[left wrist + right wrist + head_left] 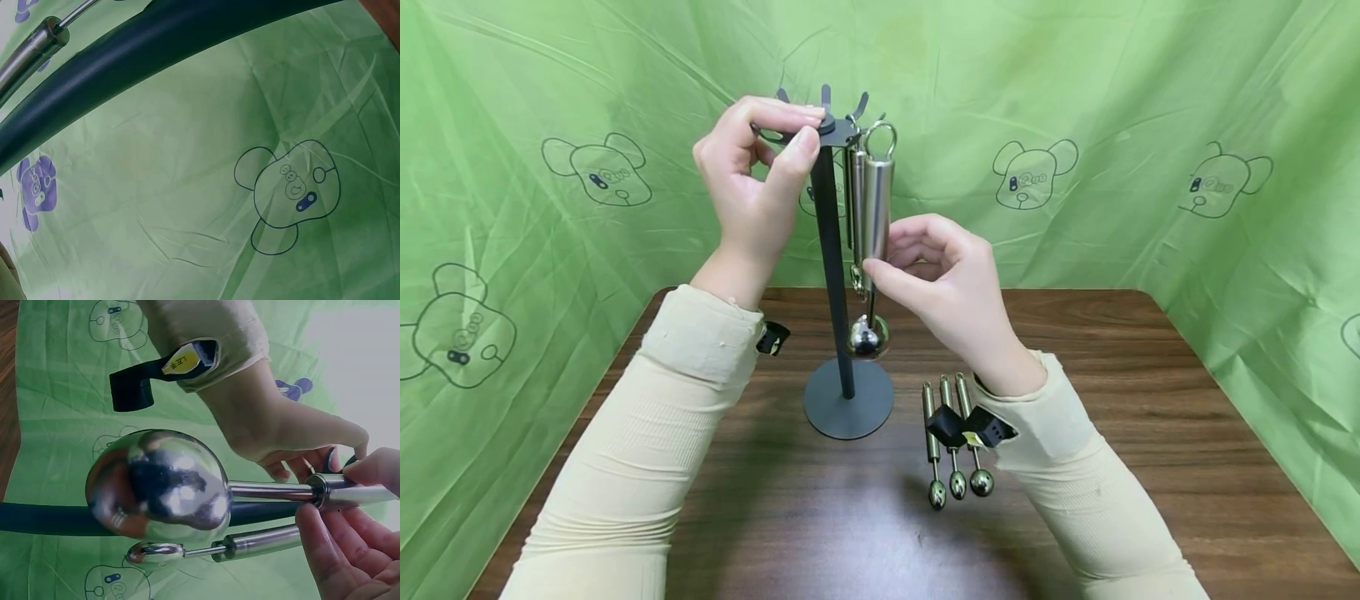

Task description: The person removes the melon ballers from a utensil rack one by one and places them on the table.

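A dark metal utensil stand (829,275) with a ring of upturned hooks stands upright. My left hand (745,171) pinches the round hub at its top between thumb and fingers. On the stand's right side my right hand (951,279) holds a melon baller (877,200) by the lower part of its steel handle. Its ring is up by the hooks and its shiny round scoop (159,484) points down. Behind it another steel scoop (262,542) with a smaller head hangs from the stand, partly hidden.
Three more melon ballers (957,483) lie side by side on the wooden table (1150,467), right of the stand's round base (850,412), partly behind the right wrist camera. A green curtain (940,75) with bear drawings surrounds the table.
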`<state>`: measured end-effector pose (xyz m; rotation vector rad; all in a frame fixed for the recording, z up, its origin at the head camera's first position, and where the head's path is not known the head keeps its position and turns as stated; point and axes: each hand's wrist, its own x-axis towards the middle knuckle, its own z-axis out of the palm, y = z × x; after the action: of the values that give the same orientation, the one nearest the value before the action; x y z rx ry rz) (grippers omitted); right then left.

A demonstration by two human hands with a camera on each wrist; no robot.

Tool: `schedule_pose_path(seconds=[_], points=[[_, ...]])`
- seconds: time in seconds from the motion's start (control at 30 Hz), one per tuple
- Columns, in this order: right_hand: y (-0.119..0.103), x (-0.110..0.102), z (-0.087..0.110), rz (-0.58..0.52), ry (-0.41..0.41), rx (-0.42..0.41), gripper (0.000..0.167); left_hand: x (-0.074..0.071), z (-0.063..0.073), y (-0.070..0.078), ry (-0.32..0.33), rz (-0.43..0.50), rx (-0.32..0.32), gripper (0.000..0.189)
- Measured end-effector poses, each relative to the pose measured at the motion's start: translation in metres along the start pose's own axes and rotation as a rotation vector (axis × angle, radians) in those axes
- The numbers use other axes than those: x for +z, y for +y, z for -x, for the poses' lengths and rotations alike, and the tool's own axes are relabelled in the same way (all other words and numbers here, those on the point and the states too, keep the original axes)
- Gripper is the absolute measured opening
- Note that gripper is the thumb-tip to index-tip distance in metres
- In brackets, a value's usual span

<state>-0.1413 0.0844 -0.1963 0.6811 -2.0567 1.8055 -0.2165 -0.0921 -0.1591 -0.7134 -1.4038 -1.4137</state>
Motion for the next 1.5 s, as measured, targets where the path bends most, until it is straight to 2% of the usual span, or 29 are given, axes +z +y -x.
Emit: schedule_pose_path(seconds=[0.2, 0.4, 0.63, 0.87, 1.2, 1.5], points=[[0.002, -0.010, 0.014, -0.008, 0.026, 0.031, 0.022, 0.001, 0.000, 0.000, 0.008, 0.013, -0.006, 0.038], [0.013, -0.017, 0.031, -0.027, 0.057, 0.090, 0.021, 0.002, 0.003, 0.000, 0.004, 0.021, -0.008, 0.039], [0.025, -0.025, 0.046, -0.079, 0.075, 0.119, 0.021, 0.002, 0.002, 0.000, 0.008, 0.020, 0.001, 0.039], [0.034, -0.035, 0.061, -0.120, 0.135, 0.172, 0.025, 0.002, 0.002, 0.000, 0.010, 0.022, -0.002, 0.038], [0.046, -0.049, 0.083, -0.090, 0.224, 0.238, 0.027, 0.002, 0.002, 0.000, 0.011, 0.022, 0.002, 0.038], [0.066, -0.062, 0.098, -0.098, 0.264, 0.317, 0.023, 0.003, 0.002, 0.001, 0.012, 0.022, -0.006, 0.037]])
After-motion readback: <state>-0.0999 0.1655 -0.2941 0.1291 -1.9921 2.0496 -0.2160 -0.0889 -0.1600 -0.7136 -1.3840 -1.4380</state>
